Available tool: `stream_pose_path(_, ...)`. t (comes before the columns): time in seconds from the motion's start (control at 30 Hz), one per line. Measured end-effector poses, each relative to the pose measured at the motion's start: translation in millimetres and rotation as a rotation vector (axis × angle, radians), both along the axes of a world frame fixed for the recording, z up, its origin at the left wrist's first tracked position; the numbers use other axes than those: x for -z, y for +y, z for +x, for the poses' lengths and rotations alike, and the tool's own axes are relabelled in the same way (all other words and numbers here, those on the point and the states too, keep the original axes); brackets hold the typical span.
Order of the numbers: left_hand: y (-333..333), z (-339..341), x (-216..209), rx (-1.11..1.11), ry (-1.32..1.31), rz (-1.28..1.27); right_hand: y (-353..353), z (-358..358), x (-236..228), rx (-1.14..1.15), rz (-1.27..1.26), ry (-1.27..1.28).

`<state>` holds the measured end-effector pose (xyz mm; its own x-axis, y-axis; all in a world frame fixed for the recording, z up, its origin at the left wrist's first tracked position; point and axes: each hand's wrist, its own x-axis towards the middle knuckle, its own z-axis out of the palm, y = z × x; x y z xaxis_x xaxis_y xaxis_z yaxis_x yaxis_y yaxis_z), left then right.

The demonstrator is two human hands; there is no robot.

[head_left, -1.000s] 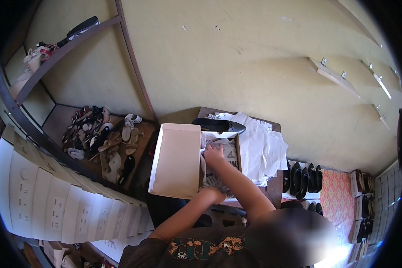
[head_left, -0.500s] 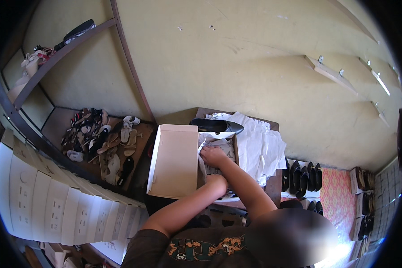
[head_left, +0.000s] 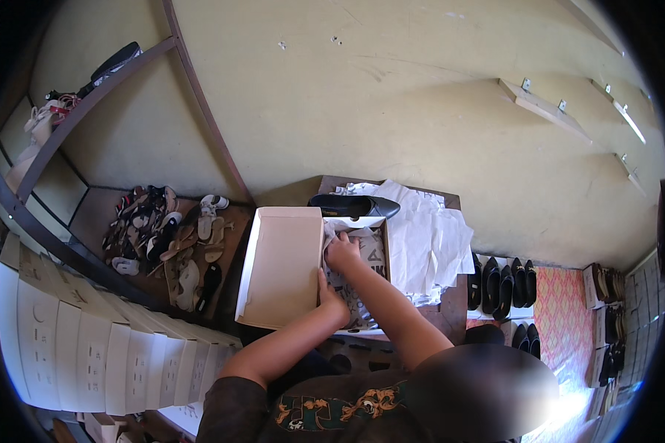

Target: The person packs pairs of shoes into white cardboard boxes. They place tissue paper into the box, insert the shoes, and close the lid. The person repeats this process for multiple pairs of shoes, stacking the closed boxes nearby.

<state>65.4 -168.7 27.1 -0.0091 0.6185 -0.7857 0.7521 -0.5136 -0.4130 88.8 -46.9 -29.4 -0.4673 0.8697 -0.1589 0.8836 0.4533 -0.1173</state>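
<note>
An open shoe box (head_left: 387, 255) stands on a small table, its plain tan lid (head_left: 282, 266) folded back on the left. Printed wrapping paper (head_left: 375, 258) lines the inside. My right hand (head_left: 343, 253) is in the box near its upper left corner, fingers bent onto the paper's edge. Nearer to me, my left hand (head_left: 332, 297) rests at the box's left side by the lid's fold, a finger stretched along it. A black pointed flat shoe (head_left: 355, 206) lies beyond the box's far edge. What lies under the paper is hidden.
Loose white paper sheets (head_left: 425, 247) cover the table's right part. White shoe boxes (head_left: 89, 354) line the left side. Sandals (head_left: 155, 229) lie piled on a shelf at left. Black shoes (head_left: 490, 284) stand on the right, by a red patterned floor covering (head_left: 561, 310).
My left hand has drawn from inside the box to its left edge. The paper inside lies flatter, its print showing. My right hand stays near the upper left corner.
</note>
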Motion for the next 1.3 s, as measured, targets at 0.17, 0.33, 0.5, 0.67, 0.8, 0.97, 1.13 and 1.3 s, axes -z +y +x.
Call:
stream_pose_path(0.17,-4,-1,-3,-0.018,-0.124,0.118,5,-3,11,0.019,0.022,-0.029)
stream_pose_path(0.33,0,-1,1,-0.063,0.013,0.054,5,10,6,-0.055,-0.041,0.032)
stream_pose_path(0.5,0,-5,11,-0.083,-0.009,0.061,0,5,-14,-0.011,-0.133,0.11)
stream_pose_path(0.67,0,-4,7,-0.052,-0.055,0.053,-3,-10,12,0.089,0.053,0.014)
stream_pose_path(0.8,-7,-13,30,-0.095,-0.158,0.259,5,-23,1,0.159,-0.088,-0.028)
stream_pose_path(0.97,0,-13,-11,-0.113,-0.179,0.094,13,7,-14,-0.038,-0.205,-0.075)
stream_pose_path(1.13,0,-41,-20,-0.046,-0.378,0.266,-5,22,-23,-0.198,-0.115,-0.157)
stream_pose_path(1.3,12,-50,-25,-0.178,-0.643,0.385,-12,30,-20,-0.226,-0.118,-0.08)
